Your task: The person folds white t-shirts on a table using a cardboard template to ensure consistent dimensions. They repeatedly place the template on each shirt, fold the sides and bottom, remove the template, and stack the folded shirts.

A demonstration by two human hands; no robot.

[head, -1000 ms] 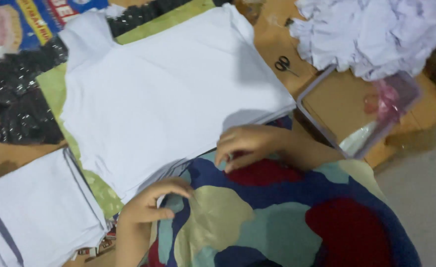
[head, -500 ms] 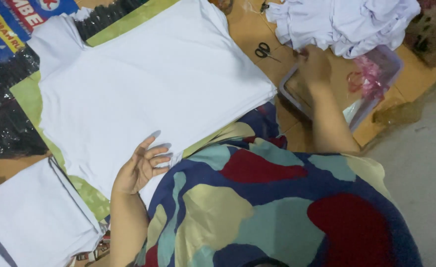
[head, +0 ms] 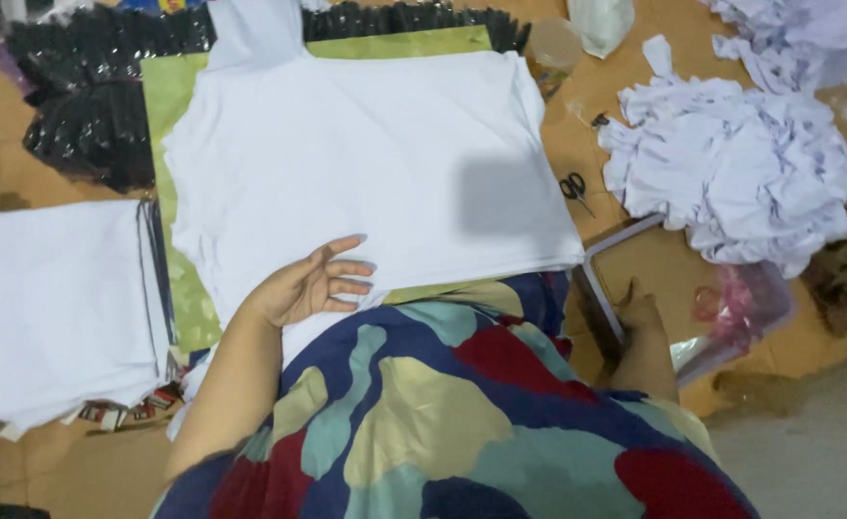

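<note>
Fingers (head: 347, 269) of the left hand (head: 303, 286) lie spread, gripping nothing, on the white shirt's (head: 366, 163) near hem, its long axis running away, while the right hand (head: 640, 312), grip unclear, touches a shallow tray (head: 601, 288) rightward.

Shirt (head: 366, 163) lies flat on mat (head: 169, 106), centre. Folded stack (head: 53, 298) to its left. Scissors (head: 573, 187) just right of shirt; crumpled pile (head: 741, 173) further right. Left hand (head: 310, 284) rests on shirt's near edge; right hand (head: 640, 312) in tray (head: 601, 288), near right.
</note>
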